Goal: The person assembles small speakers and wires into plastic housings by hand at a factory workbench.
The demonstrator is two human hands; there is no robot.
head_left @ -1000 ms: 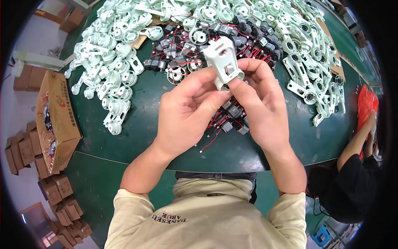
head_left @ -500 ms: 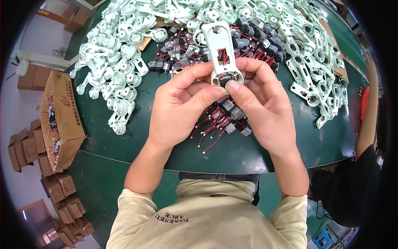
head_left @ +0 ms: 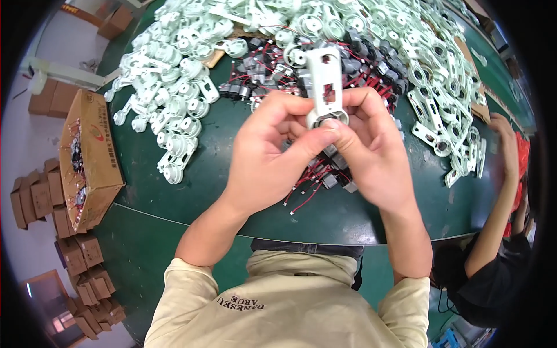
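Observation:
Between both hands, above the table, is a pale green plastic housing [head_left: 326,75] with a long slotted handle and a round ring at its near end. My left hand [head_left: 270,153] grips the ring end from the left, fingers curled beneath. From the other side my right hand [head_left: 374,153] is closed on the same end. Both thumbs press together over the ring opening and cover most of whatever sits inside it. Below the hands lies a small group of grey motors [head_left: 329,180] with red wires, partly hidden by them.
Pale green housings [head_left: 180,87] are heaped left and across the back. More housings with dark rings [head_left: 444,124] lie right. Wired motors [head_left: 246,72] fill the middle. A cardboard box [head_left: 101,156] of parts stands left. At right, a co-worker's arm [head_left: 493,220] reaches to the table edge.
The housing and both hands have shifted slightly right. My left thumb has slid over onto the ring beside the right thumb. At right, the co-worker's arm has come lower and nearer.

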